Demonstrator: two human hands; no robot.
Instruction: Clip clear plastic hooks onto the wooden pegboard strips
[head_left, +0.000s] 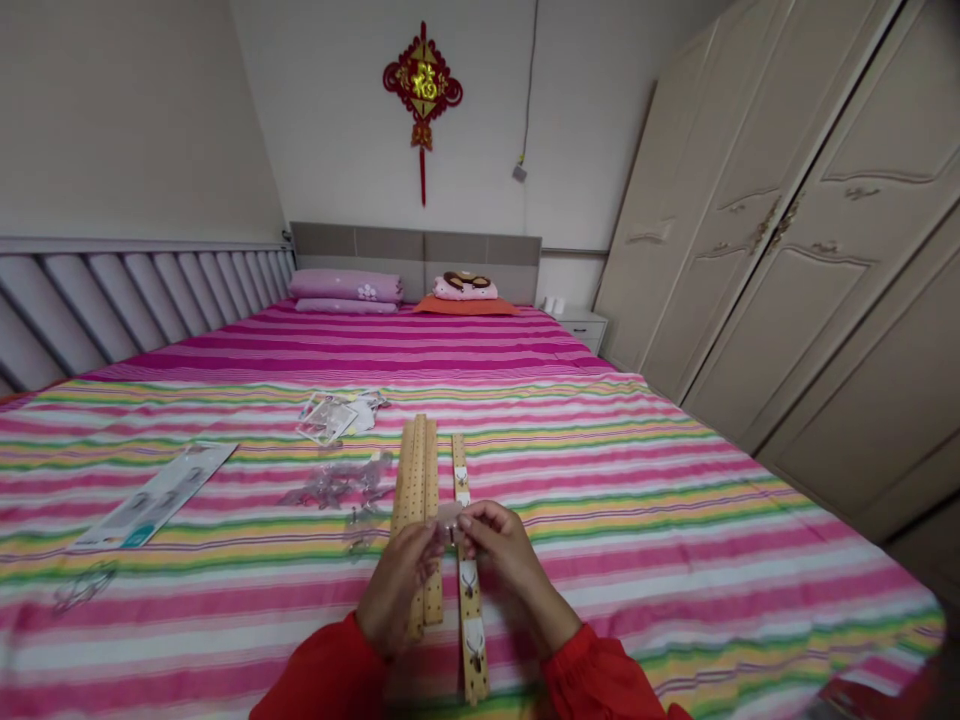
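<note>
My left hand (pixel 401 575) and my right hand (pixel 501 545) are close together, both closed on a small clear plastic packet (pixel 449 520). Something small and dark shows at the packet's lower edge, too small to name. Beneath my hands lies a narrow wooden strip (pixel 471 605) carrying several white squares with dark hook-like pieces. Just left of it, several wider wooden strips with rows of small holes (pixel 416 470) lie side by side, partly hidden by my left hand. Crumpled clear plastic bags (pixel 337 483) are scattered left of these strips.
Everything lies on a bed with a striped sheet (pixel 675 560). Farther left are a long flat package (pixel 161 495) and a thin clear or wire item (pixel 85 586). Small cards and packets (pixel 330 415) lie beyond the bags. A bed rail (pixel 135 300) borders the left; wardrobes (pixel 795 250) stand right.
</note>
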